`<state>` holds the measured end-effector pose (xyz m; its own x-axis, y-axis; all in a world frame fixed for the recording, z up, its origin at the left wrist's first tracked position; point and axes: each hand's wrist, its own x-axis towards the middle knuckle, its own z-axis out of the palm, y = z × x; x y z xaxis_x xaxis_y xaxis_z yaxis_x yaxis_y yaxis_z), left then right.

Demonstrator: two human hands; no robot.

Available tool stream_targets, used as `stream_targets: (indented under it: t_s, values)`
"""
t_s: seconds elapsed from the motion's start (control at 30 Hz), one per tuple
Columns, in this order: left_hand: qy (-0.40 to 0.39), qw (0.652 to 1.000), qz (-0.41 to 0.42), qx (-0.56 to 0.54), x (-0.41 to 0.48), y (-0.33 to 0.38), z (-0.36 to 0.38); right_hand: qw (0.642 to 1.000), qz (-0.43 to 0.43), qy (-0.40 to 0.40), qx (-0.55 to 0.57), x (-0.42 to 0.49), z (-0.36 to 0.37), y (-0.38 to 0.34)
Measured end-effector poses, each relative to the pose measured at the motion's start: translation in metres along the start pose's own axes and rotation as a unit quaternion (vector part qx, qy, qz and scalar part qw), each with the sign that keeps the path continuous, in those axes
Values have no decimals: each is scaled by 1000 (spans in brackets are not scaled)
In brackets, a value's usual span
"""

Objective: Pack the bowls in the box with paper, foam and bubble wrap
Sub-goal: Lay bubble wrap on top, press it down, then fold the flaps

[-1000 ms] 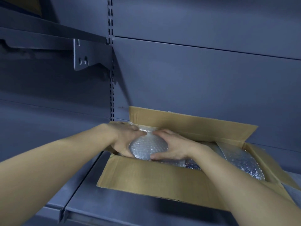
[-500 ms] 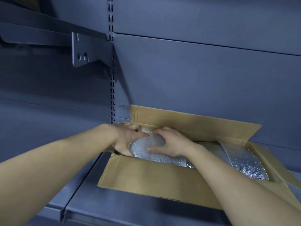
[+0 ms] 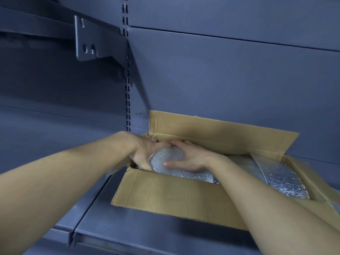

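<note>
An open cardboard box (image 3: 165, 192) stands on a blue-grey metal shelf, its flaps spread outward. In its left end lies a rounded bundle wrapped in bubble wrap (image 3: 166, 159); whatever is inside is hidden. My left hand (image 3: 145, 153) cups the bundle's left side, fingers curled round it against the box wall. My right hand (image 3: 187, 157) lies over its top and right side, thumb along the front. More bubble wrap (image 3: 287, 183) lines the right part of the box.
The box sits on the metal shelf (image 3: 147, 234), close to its back panel (image 3: 220, 80). A shelf bracket (image 3: 92, 43) and an upper shelf jut out at upper left. A slotted upright (image 3: 127, 89) runs down behind the box's left corner.
Both hands have pushed the wrapped bundle lower and further into the left end of the box. My right hand has slid further over its top.
</note>
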<state>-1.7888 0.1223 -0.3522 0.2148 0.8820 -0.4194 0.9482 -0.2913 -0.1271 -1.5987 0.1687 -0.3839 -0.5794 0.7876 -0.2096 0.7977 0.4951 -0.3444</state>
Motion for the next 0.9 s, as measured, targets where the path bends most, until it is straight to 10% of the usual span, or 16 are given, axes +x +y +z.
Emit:
stream_targets:
  t_s: [0.6, 0.9]
  values:
    - [11, 998, 48, -49, -16, -8, 0, 989, -23, -48, -137, -49, -7, 25]
    - [15, 995, -25, 98, -1, 2, 17, 987, -29, -21, -157, -49, -3, 21]
